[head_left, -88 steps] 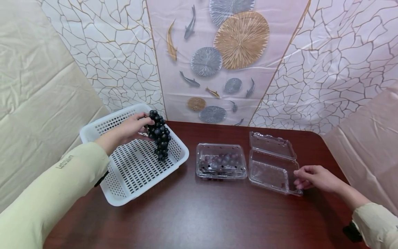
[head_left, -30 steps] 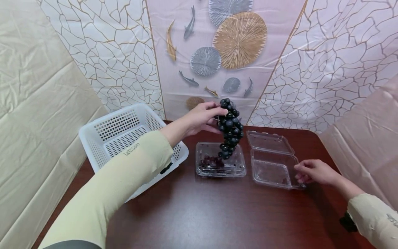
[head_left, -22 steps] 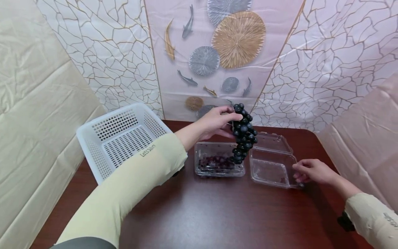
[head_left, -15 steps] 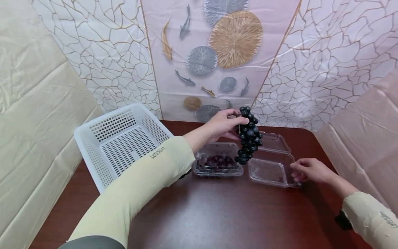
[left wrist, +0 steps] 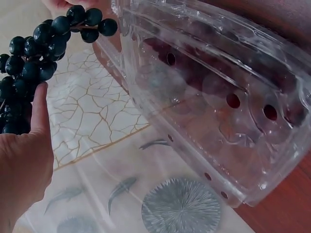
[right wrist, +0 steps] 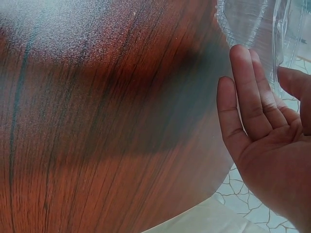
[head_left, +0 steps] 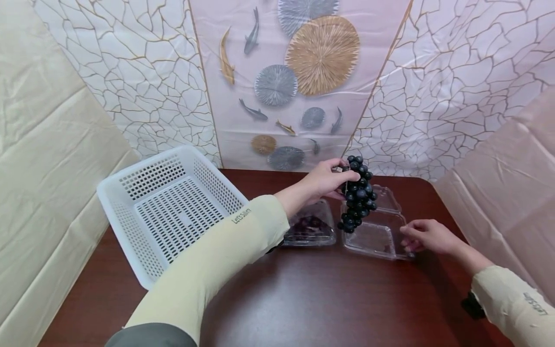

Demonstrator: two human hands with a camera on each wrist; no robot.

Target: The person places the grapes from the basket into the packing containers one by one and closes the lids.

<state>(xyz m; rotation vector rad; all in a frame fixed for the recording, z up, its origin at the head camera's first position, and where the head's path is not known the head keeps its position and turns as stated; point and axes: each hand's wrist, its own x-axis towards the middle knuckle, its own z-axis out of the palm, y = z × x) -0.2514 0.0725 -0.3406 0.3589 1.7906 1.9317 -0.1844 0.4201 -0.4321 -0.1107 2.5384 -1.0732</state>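
A bunch of dark grapes (head_left: 359, 195) hangs from my left hand (head_left: 325, 182), thumb in front and fingers behind near its top. In the head view the bunch overlaps the left part of an open clear plastic clamshell container (head_left: 373, 236), whose lid is folded back. My right hand (head_left: 427, 236) is at that container's right edge. In the right wrist view, the thumb and fingertips (right wrist: 241, 54) pinch the container's side. A second clamshell (head_left: 310, 233), lid down with dark red grapes inside, stands just left, partly hidden by my left arm.
A white perforated plastic basket (head_left: 186, 212) stands at the left, its near right side behind my left sleeve. Everything rests on a dark red-brown wooden table (head_left: 329, 299). Patterned cloth walls (head_left: 277, 48) enclose its back and sides.
My left hand has carried the grapes from the basket rightward, past the lidded clamshell, to the open one. My right hand stays at the open container's edge. The view has shifted slightly.
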